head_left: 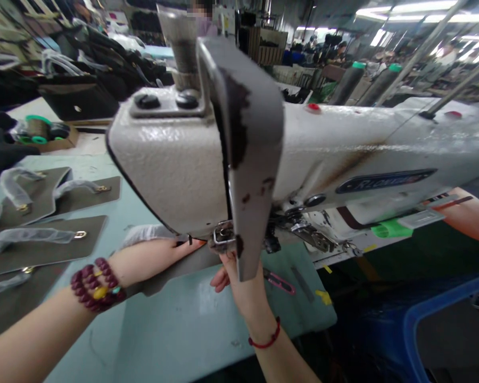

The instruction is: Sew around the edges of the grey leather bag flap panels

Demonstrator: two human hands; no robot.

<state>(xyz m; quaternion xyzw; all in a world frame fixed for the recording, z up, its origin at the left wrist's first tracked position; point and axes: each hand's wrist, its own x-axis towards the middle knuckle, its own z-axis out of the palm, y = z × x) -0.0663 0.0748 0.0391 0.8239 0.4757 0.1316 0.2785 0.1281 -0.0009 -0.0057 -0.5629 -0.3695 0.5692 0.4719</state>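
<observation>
Large white industrial sewing machine head [191, 159] fills the view, its stained grey guard plate [243, 149] standing in front of the right hand. Pale green table [183, 330] runs beneath both hands. Left of the left hand, a row of dark grey panels [43, 250] with clear-wrapped straps and small metal rings lies on the table. Past the right hand sits a blue plastic crate [423, 319], and on the table just beside that hand lies a pink-handled cutter [279, 282].

Work piece: a grey panel piece [167, 284], lying on the table and running in under the presser foot [223, 238], between the two hands.

Left hand [151, 260]: flat and open, fingers together, pressing on the piece close to the foot. Beaded bracelet [98, 284] on the wrist. Right hand [249, 295]: partly behind the guard plate, fingers [220, 279] curled near the piece's far side. Cannot tell whether it is gripping.

Risks, as judged: left fingertips sit very close to the foot, so a slip forward could bring them to the needle. Uneven pressure between the hands could pull the piece askew and wander the seam. The bracelet could snag the panel's edge. The cutter lying so near the right hand could be knocked or could catch the piece.
</observation>
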